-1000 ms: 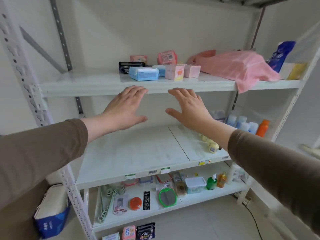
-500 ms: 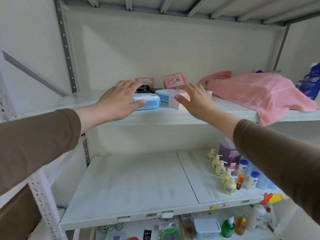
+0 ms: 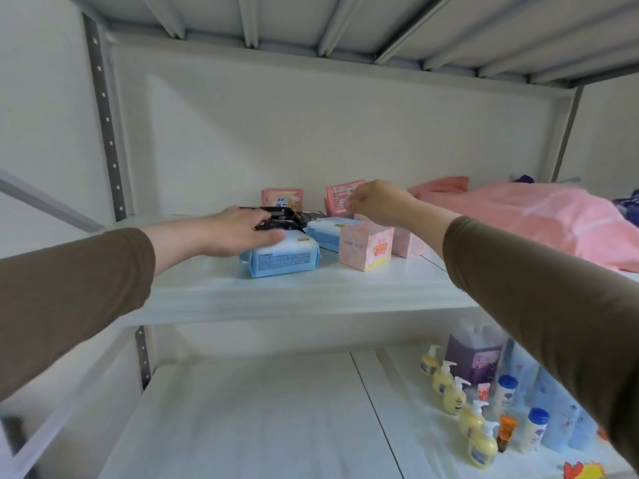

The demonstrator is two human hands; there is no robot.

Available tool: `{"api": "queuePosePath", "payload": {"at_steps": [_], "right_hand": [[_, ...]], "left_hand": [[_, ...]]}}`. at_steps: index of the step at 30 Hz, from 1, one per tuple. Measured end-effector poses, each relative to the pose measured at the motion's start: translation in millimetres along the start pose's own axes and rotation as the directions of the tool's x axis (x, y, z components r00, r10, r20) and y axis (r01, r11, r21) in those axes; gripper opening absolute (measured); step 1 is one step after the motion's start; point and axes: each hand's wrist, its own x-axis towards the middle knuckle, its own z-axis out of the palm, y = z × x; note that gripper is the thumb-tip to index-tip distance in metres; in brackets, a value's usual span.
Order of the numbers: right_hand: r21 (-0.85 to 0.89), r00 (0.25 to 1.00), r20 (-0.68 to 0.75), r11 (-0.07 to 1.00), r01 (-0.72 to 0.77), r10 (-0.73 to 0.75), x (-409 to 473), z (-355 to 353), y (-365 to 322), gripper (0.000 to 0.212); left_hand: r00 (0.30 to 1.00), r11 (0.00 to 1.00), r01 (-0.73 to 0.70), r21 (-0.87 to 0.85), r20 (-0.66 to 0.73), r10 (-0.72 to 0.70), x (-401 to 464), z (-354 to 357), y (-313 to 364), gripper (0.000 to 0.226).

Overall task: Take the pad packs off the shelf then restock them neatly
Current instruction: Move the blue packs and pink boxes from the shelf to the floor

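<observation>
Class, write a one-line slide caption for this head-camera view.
Both hands reach among pad packs on the shelf: left hand on the front blue pack, right hand at a pink pack.

Head view, close, facing shelf (image 3: 311, 292)

Upper shelf (image 3: 294, 295): front strip bare, open for reach. Pad packs (image 3: 366, 247) clustered mid-shelf, touching or just beside each other, little gap btwn. Pink cloth (image 3: 539, 223) fills rt side. Left of blue pack (image 3: 281, 259): bare surface to upright (image 3: 103, 133).
</observation>
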Motion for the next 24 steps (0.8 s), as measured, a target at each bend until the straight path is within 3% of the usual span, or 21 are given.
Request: {"api": "queuePosePath", "payload": {"at_steps": [5, 11, 16, 19, 24], "right_hand": [[-0.287, 0.973, 0.223, 0.958, 0.002, 0.065, 44.6, 8.9, 5.7, 0.048], [-0.382, 0.914, 0.402, 0.918, 0.109, 0.059, 75.5, 21.7, 13.0, 0.069], [-0.190, 0.933, 0.357, 0.975, 0.116, -0.041, 79.1, 24.3, 11.3, 0.082], [-0.029, 0.945, 0.288, 0.985, 0.172, -0.157, 78.1, 30.8, 5.4, 0.093], [0.038, 0.927, 0.175, 0.943, 0.332, -0.333, 76.4, 30.7, 1.0, 0.065]], "left_hand": [[0.983, 0.996, 0.073, -0.059, 0.175, -0.061, 20.8, 6.6, -12.2, 0.091], [0.997, 0.992, 0.046, -0.117, 0.060, -0.039, 37.4, 5.2, -28.8, 0.107], [0.988, 0.989, 0.027, 0.149, -0.158, -0.003, 34.9, -0.3, -31.4, 0.111], [0.980, 0.957, 0.036, 0.287, -0.195, 0.021, 34.4, 2.0, -40.4, 0.110], [0.983, 0.970, 0.018, 0.244, -0.180, 0.028, 31.0, -1.1, -46.0, 0.076]]}}
